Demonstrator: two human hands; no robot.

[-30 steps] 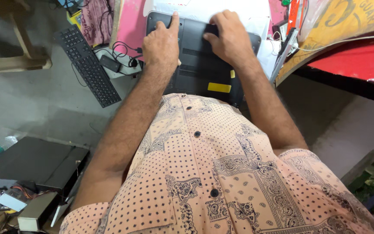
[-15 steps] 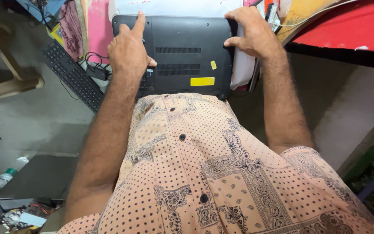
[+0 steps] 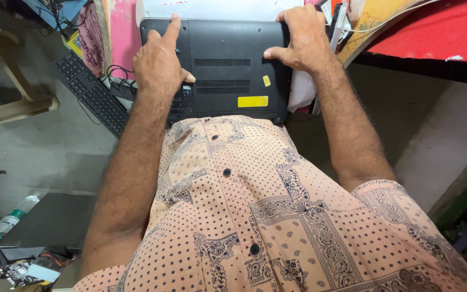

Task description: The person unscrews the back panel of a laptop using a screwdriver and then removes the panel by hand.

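Short-sleeved shirt (image 3: pixel 277 216), peach with dark dot and paisley bandana print, dark buttons (image 3: pixel 226 172) down a front placket running from 12 to 6 o'clock. Both forearms bare and hairy, sleeves ending near the elbows. Left hand (image 3: pixel 158 65) and right hand (image 3: pixel 301 38) bare, no rings or watch visible.

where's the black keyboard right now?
In the head view, the black keyboard lies on the grey floor at upper left, just left of the left hand and the upturned laptop.
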